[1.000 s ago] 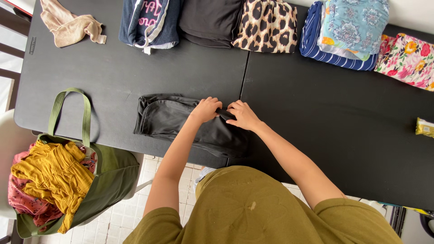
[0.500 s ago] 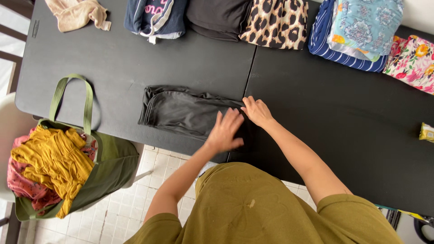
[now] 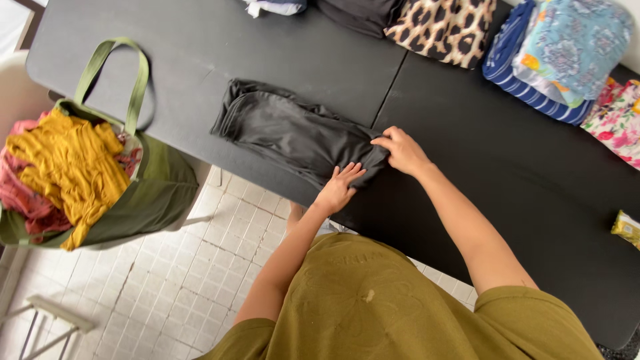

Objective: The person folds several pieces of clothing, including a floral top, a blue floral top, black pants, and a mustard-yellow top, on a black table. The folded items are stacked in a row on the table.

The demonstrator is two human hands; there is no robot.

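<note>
A dark grey folded garment (image 3: 287, 130) lies on the black table (image 3: 467, 120) near its front edge. My left hand (image 3: 341, 187) rests flat with fingers spread on the garment's near right corner. My right hand (image 3: 402, 150) presses on the garment's right end beside the table's middle seam, fingers curled over the fabric edge. Neither hand lifts the cloth.
A green tote bag (image 3: 143, 193) with yellow (image 3: 67, 167) and pink clothes sits at the left on a white chair. Folded clothes line the far edge: a leopard-print piece (image 3: 447, 27), a blue striped pile (image 3: 527, 67), a floral piece (image 3: 617, 120). A yellow packet (image 3: 627, 228) lies at the right. Tiled floor lies below.
My left hand moved from the garment's top right fold down to its near corner and flattened. The right hand stayed at the right end. The view shifted down and right.
</note>
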